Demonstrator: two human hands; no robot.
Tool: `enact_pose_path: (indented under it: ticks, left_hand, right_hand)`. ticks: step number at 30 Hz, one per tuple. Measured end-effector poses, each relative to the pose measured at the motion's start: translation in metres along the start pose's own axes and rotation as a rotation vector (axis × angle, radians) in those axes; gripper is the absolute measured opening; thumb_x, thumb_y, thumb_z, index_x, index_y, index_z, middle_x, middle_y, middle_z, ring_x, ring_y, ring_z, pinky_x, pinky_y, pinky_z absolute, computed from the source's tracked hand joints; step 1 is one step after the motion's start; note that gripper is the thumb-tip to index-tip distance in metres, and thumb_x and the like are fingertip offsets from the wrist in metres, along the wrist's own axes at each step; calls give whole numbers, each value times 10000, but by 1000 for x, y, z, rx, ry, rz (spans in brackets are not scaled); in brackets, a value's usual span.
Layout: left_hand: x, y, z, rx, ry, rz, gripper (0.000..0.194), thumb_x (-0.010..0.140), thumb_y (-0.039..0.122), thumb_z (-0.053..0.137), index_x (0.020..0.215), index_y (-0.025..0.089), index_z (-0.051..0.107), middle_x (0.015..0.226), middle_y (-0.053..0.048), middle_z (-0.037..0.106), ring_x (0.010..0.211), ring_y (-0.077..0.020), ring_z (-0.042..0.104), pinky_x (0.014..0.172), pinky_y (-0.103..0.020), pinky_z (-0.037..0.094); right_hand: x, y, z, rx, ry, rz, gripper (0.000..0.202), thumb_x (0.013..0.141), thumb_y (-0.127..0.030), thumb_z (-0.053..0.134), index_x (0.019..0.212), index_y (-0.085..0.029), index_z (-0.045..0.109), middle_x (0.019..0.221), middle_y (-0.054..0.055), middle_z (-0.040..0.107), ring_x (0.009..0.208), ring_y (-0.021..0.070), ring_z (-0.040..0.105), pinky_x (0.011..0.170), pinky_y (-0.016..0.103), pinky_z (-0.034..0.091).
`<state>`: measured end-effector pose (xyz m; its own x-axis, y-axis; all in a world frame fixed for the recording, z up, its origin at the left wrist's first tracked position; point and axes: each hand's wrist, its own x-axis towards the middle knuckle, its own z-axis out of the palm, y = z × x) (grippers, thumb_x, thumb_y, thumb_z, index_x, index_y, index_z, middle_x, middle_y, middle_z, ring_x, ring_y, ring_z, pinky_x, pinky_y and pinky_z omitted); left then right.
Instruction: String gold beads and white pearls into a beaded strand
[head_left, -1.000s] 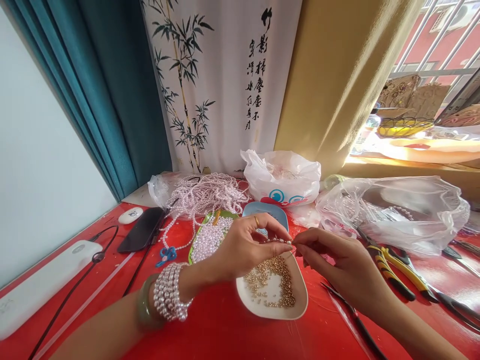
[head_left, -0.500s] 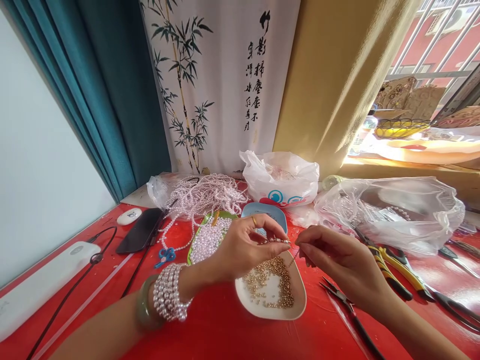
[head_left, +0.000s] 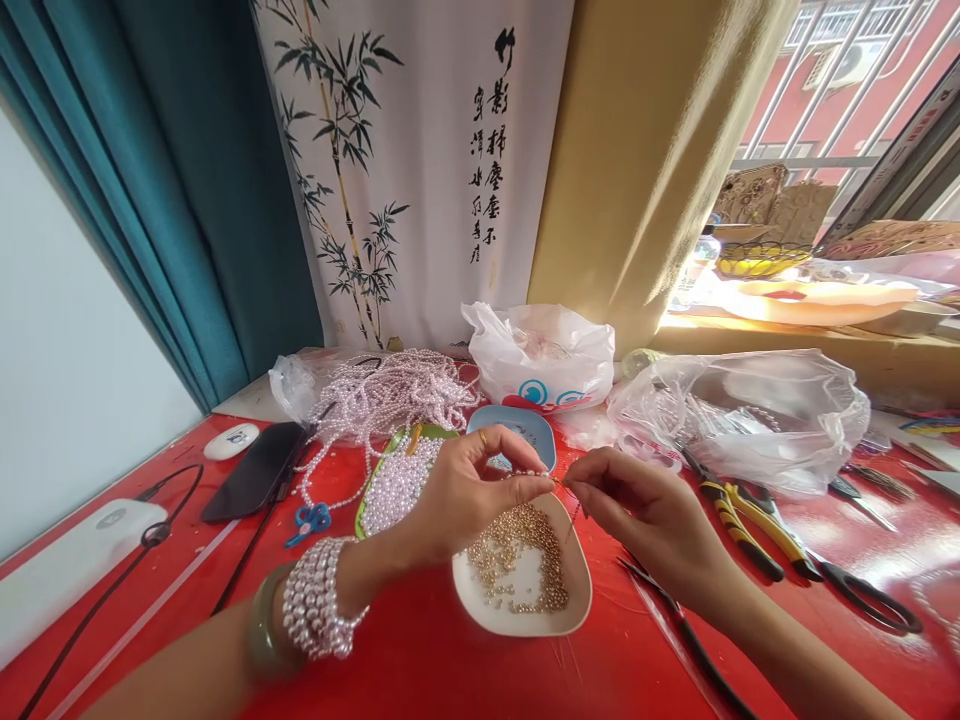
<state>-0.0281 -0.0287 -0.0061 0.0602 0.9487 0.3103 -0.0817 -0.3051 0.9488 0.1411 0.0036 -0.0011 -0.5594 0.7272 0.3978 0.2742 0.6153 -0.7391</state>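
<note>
My left hand [head_left: 480, 490] pinches a short strand of small pearl beads [head_left: 541, 475] between thumb and forefinger. Just to its right, my right hand [head_left: 637, 500] has thumb and fingertips closed on the thin end of that strand, and a fine dangling length [head_left: 573, 520] hangs under them. Both hands hover over a white dish [head_left: 463, 603], where small gold beads [head_left: 555, 585] lie heaped along the far and right sides. Behind my left wrist, a green tray [head_left: 364, 515] holds loose pale pearl beads [head_left: 397, 485]. A blue dish [head_left: 544, 425] sits partly hidden beyond my left fingers.
Dark-handled pliers [head_left: 686, 630] lie near my right forearm, with yellow-black pliers [head_left: 772, 530] and scissors [head_left: 870, 595] farther right. Bead strands [head_left: 405, 390] and plastic bags [head_left: 555, 350] line the back. On the left are a phone [head_left: 255, 470], blue clip-like item [head_left: 307, 522] and white power strip [head_left: 82, 560].
The view has turned a little to the right, so everything sits farther left. My fingertips are slightly closer together on the strand, and both hands keep their pinch.
</note>
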Motion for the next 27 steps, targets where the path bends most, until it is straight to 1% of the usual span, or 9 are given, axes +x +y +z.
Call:
enact_pose_path:
  ticks: [4,7,10,13,15,17,20,24,27]
  left_hand:
    - [0,-2,2,-74,-26,-88,164,602,207,696,650,139,555,675,6,560,640,-89,510,594,-217,421]
    - [1,-2,2,-117,-8,-115,165,588,192,705,652,133,565,672,9,564,629,-80,509,587,-207,420]
    - [2,-2,2,-183,5,-134,167,580,175,710,660,131,571,685,10,571,632,-75,513,585,-199,425]
    - [2,-4,3,-204,4,-118,165,574,163,714,653,135,572,684,13,566,647,-77,512,587,-196,428]
    - [2,-5,3,-196,0,-90,159,580,174,709,644,140,567,679,14,553,630,-78,499,538,-189,418]
    - [2,-6,3,-160,0,-61,154,591,189,701,637,145,562,663,16,538,594,-76,474,483,-184,384]
    - [1,-6,3,-46,35,-37,156,592,205,700,628,146,559,633,15,526,587,-79,459,498,-197,352]
    - [-1,-5,3,91,62,-46,178,592,265,700,639,150,573,647,3,535,572,-83,441,494,-211,319]
    - [-2,-4,2,174,79,-25,183,601,297,692,649,154,588,644,0,545,526,-75,398,464,-214,284]
  right_hand:
    - [-1,0,1,-105,60,-27,100,760,-158,465,706,-180,546,579,-13,557,520,89,481,464,196,378]
    - [-2,0,1,-110,73,-31,102,754,-158,468,694,-183,546,571,-14,553,510,90,475,457,199,372]
    - [-1,-1,0,-5,54,0,102,768,-185,465,706,-180,546,587,-8,545,528,92,481,466,198,379]
    - [0,-1,1,153,-3,61,127,786,-254,473,718,-171,540,589,-13,513,494,73,445,431,183,360]
    - [1,0,4,224,-38,109,150,786,-287,483,717,-164,535,589,-18,493,479,62,422,416,174,349]
    - [1,1,6,260,-65,146,159,784,-296,486,722,-158,535,590,-19,485,484,59,419,418,170,350]
    - [2,1,6,263,-55,155,158,780,-295,486,723,-156,537,579,-22,482,474,57,414,413,169,348]
    - [0,0,2,165,25,86,119,772,-246,483,713,-164,545,588,-15,512,479,63,436,423,177,363]
    - [-2,1,1,46,45,25,93,764,-191,478,708,-174,549,607,-12,536,521,77,471,464,189,389]
